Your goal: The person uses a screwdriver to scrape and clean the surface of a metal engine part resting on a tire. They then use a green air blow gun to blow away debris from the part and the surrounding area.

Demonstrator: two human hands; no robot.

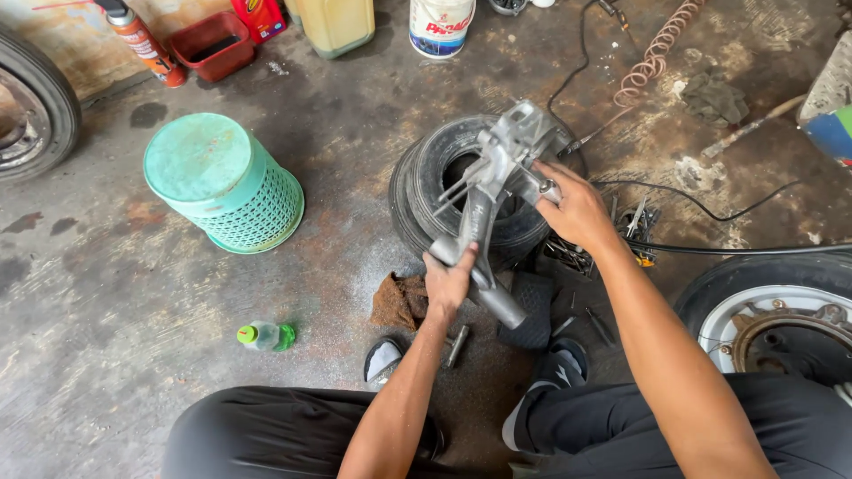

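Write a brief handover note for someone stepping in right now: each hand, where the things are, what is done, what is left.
Left hand: gripping the lower arm of the grey cast-metal part.
Right hand: clasped on the part's upper end.
The part is held above the small black tyre on the concrete floor.
Brown rag and loose tools lie by the feet.
Done and left: not shown.
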